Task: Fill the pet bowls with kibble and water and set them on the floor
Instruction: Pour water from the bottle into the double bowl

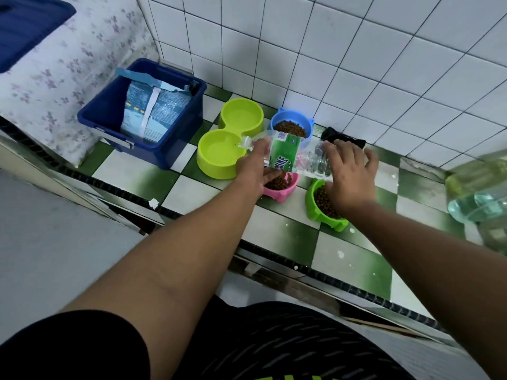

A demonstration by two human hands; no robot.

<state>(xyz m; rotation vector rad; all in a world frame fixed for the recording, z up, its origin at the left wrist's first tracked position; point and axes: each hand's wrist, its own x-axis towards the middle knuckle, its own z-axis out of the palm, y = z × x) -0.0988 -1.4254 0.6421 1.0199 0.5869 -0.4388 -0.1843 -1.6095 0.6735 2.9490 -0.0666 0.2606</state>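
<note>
Thin clear water bottle [296,157], tipped with neck over the near well of the lime double bowl [219,157], looks light, crushable, probably wet-slick: left hand [256,165] grip wraps the labelled shoulder, right hand [348,171] grip cups the base, fingers partly spread.

Both bare forearms stretched forward and down, nearly straight at the elbows. Left hand [253,167] palm down, fingers curled round the neck end. Right hand [347,171] cupped over the base, fingers spread, wrist bent slightly inward.
</note>
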